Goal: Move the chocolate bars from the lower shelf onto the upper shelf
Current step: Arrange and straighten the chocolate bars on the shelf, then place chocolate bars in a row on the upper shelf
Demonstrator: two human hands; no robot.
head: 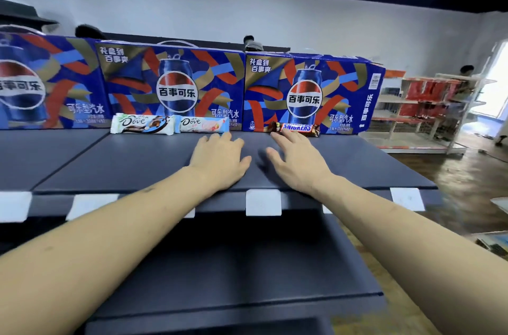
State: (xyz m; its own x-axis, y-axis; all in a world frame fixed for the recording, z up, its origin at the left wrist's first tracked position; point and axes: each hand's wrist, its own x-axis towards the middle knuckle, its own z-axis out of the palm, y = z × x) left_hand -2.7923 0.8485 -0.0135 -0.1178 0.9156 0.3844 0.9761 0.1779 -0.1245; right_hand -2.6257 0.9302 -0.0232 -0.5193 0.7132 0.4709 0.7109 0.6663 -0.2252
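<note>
While both your hands lie flat on the upper shelf, read this entry against the Snickers bar as landmark.

Landmark: Snickers bar [297, 128], lying on the upper shelf [110, 159] hard against the foot of a Pepsi carton [310, 93], long axis running left to right along the carton row.

Right hand [295, 160]: fingers straight and loosely spread, nothing held; its fingertips reach the near left end of the Snickers bar and seem to touch it, though contact is hard to confirm.

Left hand [220, 161]: flat on the shelf to the left of the Snickers bar, fingers straight and close together, holding nothing.

Pink Dove bar [203, 125]: left of the Snickers bar, same row, same left-to-right axis, just beyond your left fingertips.

Green Dove bar [141, 127]: further left again, end to end with the pink one.

Nearer hand: right for the Snickers bar, left for either Dove bar.

Lower shelf [233, 257]: below and nearer you than the Snickers bar; no bars show on the part in view.

Judgement: placement looks complete or nearly so; you likely need only withdraw.

Surface: dark matte shelving, white label holders [263, 202] on the front edge.

Room: white racks [428, 112] with red packs well to the right of the Snickers bar.
</note>
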